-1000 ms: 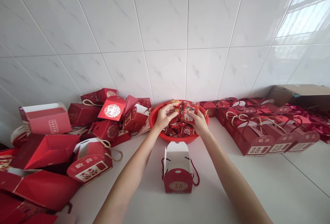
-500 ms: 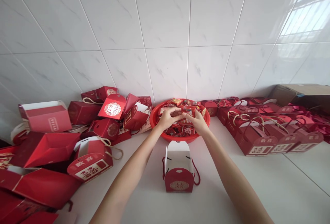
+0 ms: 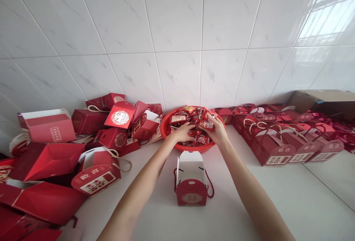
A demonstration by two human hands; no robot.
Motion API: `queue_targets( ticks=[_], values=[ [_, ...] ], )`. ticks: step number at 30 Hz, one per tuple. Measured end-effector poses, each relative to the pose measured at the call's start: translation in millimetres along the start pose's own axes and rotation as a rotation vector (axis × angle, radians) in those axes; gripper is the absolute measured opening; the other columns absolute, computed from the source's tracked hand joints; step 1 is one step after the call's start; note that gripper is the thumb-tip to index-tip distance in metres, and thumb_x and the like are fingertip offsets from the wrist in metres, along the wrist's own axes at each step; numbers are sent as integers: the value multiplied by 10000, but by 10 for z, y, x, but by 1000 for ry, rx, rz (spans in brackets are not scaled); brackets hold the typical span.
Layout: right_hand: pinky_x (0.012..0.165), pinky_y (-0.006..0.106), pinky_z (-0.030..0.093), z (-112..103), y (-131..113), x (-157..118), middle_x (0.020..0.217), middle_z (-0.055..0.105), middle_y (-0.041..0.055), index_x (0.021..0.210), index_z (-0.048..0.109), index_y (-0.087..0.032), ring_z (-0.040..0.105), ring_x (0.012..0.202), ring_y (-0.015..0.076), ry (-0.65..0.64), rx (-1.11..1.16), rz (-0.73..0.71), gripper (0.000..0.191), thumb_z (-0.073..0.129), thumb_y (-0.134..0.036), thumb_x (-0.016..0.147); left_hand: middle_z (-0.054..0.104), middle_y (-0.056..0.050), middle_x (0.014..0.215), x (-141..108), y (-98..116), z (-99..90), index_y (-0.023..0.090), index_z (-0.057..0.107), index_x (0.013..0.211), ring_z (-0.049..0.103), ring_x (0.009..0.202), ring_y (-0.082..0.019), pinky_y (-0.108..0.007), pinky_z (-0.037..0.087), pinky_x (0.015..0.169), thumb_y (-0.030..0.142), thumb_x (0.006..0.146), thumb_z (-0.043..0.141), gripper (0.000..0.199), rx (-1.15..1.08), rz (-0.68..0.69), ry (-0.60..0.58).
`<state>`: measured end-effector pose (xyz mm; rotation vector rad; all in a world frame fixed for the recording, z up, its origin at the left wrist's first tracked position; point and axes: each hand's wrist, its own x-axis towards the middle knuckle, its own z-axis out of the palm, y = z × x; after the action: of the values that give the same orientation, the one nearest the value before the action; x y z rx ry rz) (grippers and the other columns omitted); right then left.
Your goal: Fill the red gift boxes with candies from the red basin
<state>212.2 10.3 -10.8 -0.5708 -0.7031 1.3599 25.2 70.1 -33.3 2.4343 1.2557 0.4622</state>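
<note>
A red basin (image 3: 164, 131) full of small red wrapped packets (image 3: 191, 114) stands near the wall. My left hand (image 3: 185, 132) rests among the packets with its fingers bent over them; what they hold, if anything, is hidden. On the basin's right side my right hand (image 3: 217, 129) grips red candy packets (image 3: 206, 119), raised a little above the rest. In front of the basin, between my forearms, an open red gift box (image 3: 192, 193) stands upright, its white inside showing and a dark red cord at each side.
Red boxes (image 3: 47, 159) lie in a loose pile at the left. Closed boxes with cord handles (image 3: 277, 150) stand in rows at the right. Behind them are a cardboard carton (image 3: 324, 96) and dark red ribbons (image 3: 342, 126). A tiled wall (image 3: 177, 78) borders the white table (image 3: 172, 219).
My hands have moved apart. The left one has gone down into the packets, and the right one has shifted slightly right with red packets now in its fingers.
</note>
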Motion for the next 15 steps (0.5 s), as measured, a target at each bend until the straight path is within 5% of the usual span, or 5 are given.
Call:
queue_targets(
  ticks=[5, 9, 15],
  values=[
    [726, 337, 653, -51, 2, 33, 900, 772, -6, 906, 719, -250, 733, 905, 219, 2, 30, 31, 294, 866, -360, 677, 454, -172, 1561, -9, 40, 8, 254, 552, 1432, 429, 1421, -423, -512, 406, 1105, 435, 721, 777, 768, 103, -42, -60],
    [780, 373, 647, -81, 19, 48, 943, 771, 3, 907, 714, -254, 728, 971, 242, 14, 3, 16, 286, 854, -381, 692, 557, -165, 1437, 11, 96, 7, 290, 614, 1369, 485, 1352, -450, -540, 427, 1051, 367, 743, 744, 644, 162, -15, -46],
    [782, 390, 639, -87, 4, 46, 924, 772, 12, 926, 715, -259, 728, 967, 254, 13, -8, 30, 288, 843, -377, 698, 708, -125, 1124, 7, 208, -36, 267, 710, 1246, 656, 1092, -383, -413, 509, 909, 262, 719, 751, 528, 177, 66, 19]
  ],
)
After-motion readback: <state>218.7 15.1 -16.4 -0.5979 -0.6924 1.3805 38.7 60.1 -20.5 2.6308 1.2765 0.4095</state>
